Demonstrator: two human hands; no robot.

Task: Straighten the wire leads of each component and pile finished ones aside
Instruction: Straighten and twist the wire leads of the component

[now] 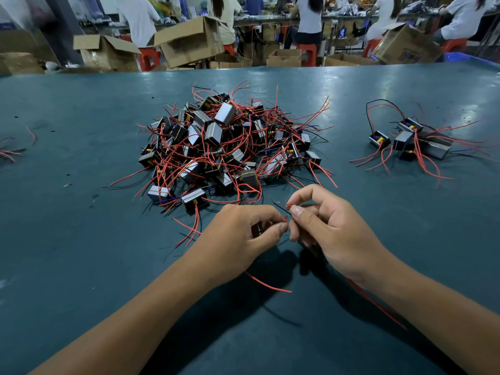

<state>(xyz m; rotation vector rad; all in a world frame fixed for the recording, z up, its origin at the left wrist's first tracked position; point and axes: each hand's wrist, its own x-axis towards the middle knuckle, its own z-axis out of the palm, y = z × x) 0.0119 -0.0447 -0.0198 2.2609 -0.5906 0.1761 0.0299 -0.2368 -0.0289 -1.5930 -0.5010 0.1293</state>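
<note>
My left hand (238,234) and right hand (332,228) meet low over the tabletop (67,212), each pinching the red and black wires (284,211) of one part tucked under my right palm. The big tangled pile (224,147) lies at twelve o'clock, a smaller pile (411,142) at two o'clock.

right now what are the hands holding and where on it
Both the left hand and right hand pinch one component's wire leads near their tips.

Small pile (411,142) right of heap (224,142)
</note>
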